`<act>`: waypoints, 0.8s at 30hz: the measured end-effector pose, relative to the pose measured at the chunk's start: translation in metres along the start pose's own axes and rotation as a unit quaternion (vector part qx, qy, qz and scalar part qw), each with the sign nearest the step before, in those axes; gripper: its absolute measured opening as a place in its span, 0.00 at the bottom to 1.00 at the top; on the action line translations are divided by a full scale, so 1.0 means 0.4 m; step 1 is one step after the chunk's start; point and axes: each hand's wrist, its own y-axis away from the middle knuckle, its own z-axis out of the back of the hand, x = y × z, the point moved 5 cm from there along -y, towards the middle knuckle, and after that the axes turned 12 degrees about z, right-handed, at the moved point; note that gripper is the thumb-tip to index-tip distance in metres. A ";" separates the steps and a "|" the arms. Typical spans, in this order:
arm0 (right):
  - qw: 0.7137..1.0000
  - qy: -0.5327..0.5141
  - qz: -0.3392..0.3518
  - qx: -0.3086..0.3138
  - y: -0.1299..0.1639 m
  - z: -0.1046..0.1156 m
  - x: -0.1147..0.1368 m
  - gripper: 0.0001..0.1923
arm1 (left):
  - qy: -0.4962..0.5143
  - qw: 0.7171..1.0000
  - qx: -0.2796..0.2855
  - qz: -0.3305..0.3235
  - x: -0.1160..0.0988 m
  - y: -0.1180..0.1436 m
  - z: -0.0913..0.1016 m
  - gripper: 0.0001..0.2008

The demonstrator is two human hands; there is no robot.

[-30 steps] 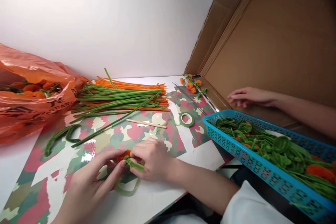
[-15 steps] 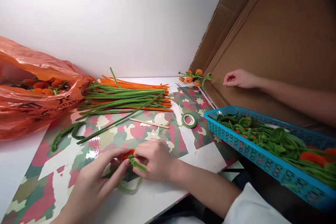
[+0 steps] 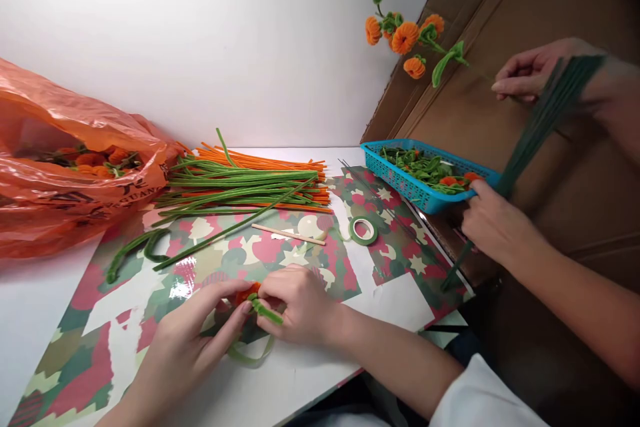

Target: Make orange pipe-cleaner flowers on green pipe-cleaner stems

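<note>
Between the thumb and forefinger of my left hand (image 3: 187,337) is a small orange chenille flower (image 3: 247,293), mostly hidden by the fingers. My right hand (image 3: 300,303) is closed at the flower's base, its thumb and fingers pressed together. From that spot a short green chenille piece (image 3: 270,312) sticks out. Below both hands hangs a loop of pale green tape (image 3: 253,361); which fingers grip its end cannot be made out. Farther off on the table are a roll of green tape (image 3: 374,232) and a thin wooden stick (image 3: 287,234).
Green chenille stems (image 3: 245,185) lie over orange ones (image 3: 245,159). An orange plastic bag (image 3: 80,213) of flowers stands left. At right, a co-worker's hands (image 3: 530,73) hold a flower spray (image 3: 405,37), green wires (image 3: 545,113) and a blue basket (image 3: 430,201) near a cardboard wall (image 3: 450,97).
The co-worker has lifted the flower spray, and the blue basket has moved back. A second co-worker hand with green wires has come in. My hands have barely moved.
</note>
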 end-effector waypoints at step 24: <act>0.858 -0.385 -0.312 -0.135 0.036 0.001 -0.062 0.11 | 0.059 0.994 -0.090 0.001 -0.044 -0.015 0.024 0.04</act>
